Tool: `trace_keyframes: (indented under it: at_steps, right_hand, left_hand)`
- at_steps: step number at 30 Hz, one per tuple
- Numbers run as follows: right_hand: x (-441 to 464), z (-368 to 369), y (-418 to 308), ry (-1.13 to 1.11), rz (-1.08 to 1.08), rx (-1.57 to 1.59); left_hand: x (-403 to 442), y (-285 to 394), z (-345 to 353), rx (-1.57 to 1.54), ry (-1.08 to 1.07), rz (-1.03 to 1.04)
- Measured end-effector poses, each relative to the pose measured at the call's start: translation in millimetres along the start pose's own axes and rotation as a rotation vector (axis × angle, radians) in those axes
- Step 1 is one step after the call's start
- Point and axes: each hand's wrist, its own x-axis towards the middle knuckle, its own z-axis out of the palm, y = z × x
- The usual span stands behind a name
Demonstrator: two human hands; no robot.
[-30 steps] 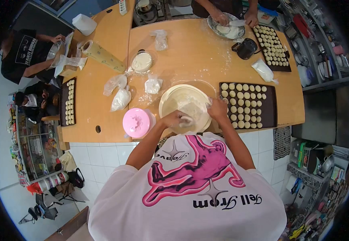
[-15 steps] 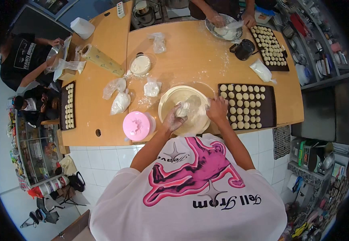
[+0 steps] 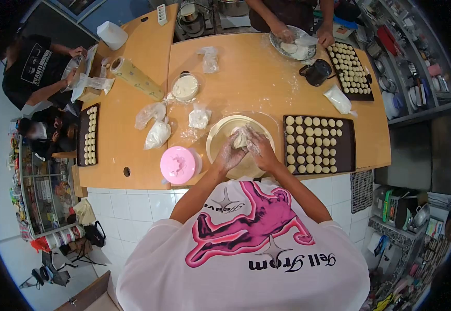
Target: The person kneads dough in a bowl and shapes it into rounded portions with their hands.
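Dough (image 3: pixel 240 138) was cupped between the left hand (image 3: pixel 229 155) and the right hand (image 3: pixel 262 151), the grip of each closed on it, above a cream bowl (image 3: pixel 215 139). On the surface (image 3: pixel 246 78), a pink-lidded container (image 3: pixel 179 165) sat left of the bowl, and a dark tray (image 3: pixel 346 155) with rows of pale balls lay right of it. Beyond the bowl, to the left, were a small white bag (image 3: pixel 199 118) and a round dish (image 3: pixel 185 87) of white contents. Farther off, near a dark jug (image 3: pixel 316 72), a co-worker's hand (image 3: pixel 286 35) reached into a floury basin (image 3: pixel 313 52).
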Motion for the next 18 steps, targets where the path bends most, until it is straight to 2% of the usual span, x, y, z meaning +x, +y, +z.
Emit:
trace_keyframes:
  at_steps: [6, 9, 12, 15, 18]
  right_hand:
    - [0, -11, -16, -0.149, 0.029, -0.323]
    - [0, -12, -19, -0.145, 0.024, -0.428]
    - [-1, -17, -26, -0.119, -0.016, -0.453]
    - [0, -20, -26, -0.116, -0.037, -0.462]
    - [0, -27, -27, -0.16, -0.087, -0.561]
  left_hand:
    - [0, -2, 10, 0.046, -0.009, 0.005]
    - [3, -2, 6, 0.173, -0.029, -0.027]
    - [0, -3, 16, 0.331, 0.074, -0.074]
    - [2, -3, 11, 0.214, 0.057, -0.13]
    - [3, -4, 10, 0.183, 0.186, -0.175]
